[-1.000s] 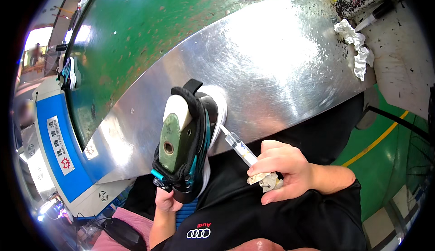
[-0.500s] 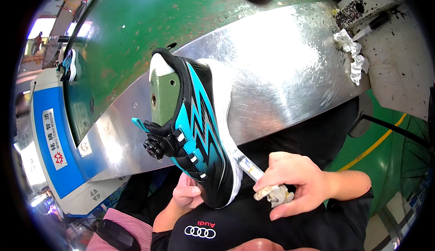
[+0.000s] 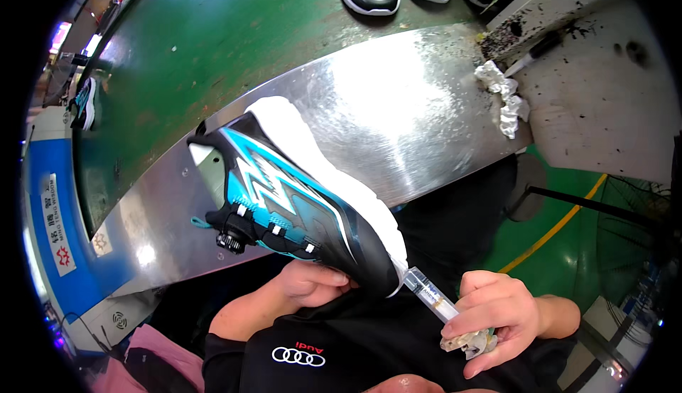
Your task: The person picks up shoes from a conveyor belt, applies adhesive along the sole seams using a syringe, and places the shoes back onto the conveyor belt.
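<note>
Left hand (image 3: 312,284) under toe-down sneaker (image 3: 305,201)

Glossy synthetic shoe (image 3: 298,201), clear plastic syringe (image 3: 430,295), shiny brushed-metal bench (image 3: 398,109).

Left hand (image 3: 312,283) holds teal shoe (image 3: 298,208); right hand (image 3: 497,315) presses what looks like a syringe (image 3: 432,295) to its toe

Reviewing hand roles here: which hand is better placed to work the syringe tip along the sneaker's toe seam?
Right. The right hand already holds the syringe, tip at the sneaker toe; the left hand supports the sneaker underneath.
</note>
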`<state>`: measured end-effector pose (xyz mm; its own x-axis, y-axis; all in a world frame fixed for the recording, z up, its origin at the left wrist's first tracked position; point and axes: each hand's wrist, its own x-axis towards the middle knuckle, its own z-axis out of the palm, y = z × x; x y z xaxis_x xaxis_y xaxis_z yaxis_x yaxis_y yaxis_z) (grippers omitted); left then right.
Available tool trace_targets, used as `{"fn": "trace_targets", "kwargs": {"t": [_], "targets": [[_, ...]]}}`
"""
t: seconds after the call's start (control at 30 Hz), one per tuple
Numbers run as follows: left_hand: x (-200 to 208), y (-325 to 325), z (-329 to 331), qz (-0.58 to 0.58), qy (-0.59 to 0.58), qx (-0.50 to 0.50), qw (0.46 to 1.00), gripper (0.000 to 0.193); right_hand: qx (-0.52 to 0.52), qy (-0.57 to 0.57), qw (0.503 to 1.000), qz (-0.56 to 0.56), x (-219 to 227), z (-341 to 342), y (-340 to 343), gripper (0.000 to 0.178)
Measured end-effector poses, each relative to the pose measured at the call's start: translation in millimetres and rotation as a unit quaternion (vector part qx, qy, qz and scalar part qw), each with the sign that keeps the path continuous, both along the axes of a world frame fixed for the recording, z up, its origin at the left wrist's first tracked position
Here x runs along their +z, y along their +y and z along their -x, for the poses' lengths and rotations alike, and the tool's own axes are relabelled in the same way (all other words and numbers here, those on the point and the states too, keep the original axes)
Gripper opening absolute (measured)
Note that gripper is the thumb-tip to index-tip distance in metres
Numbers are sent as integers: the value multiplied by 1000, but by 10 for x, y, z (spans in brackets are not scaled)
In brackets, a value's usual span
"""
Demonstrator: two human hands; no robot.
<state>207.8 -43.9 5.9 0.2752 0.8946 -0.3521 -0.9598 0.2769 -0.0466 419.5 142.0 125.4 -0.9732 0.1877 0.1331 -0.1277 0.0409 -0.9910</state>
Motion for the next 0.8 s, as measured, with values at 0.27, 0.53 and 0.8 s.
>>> {"fn": "trace_targets", "kwargs": {"t": [0.27, 0.53, 0.8], "targets": [[-45, 511, -70, -112, 27, 0, 993, 37, -47, 2, 994, -102, 189, -168, 29, 45], [-12, 774, -124, -48, 35, 12, 998, 37, -85, 8, 976, -202, 110, -191, 3, 45], [43, 894, -157, -41, 24, 54, 997, 33, -126, 19, 924, -361, 30, -88, -96, 42]]}}
